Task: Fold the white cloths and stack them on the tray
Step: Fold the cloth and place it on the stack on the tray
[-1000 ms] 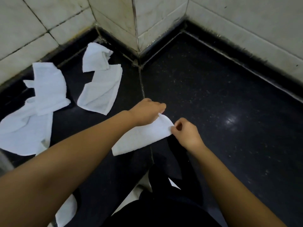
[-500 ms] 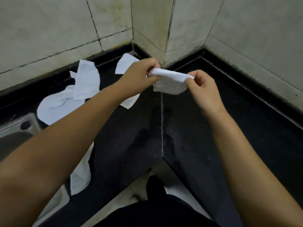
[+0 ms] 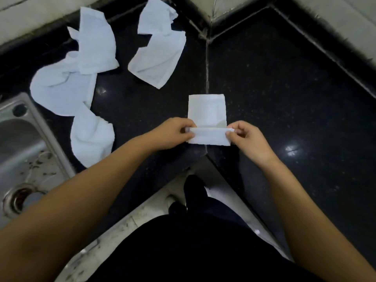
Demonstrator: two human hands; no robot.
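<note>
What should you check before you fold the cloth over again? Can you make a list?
1. Left hand pinches the near fold: ok.
2. Right hand pinches the other end: ok.
3. Far part of the cloth lies flat on the black counter: ok.
4. Folded edge looks straight across: ok.
5. Tray to stack on: cannot tell, none in view.
6. Loose cloths lie apart from this one: ok.

The steel sink runs off the left edge. The pale tiled wall is cropped at the far edge. Both forearms leave the near edge.
</note>
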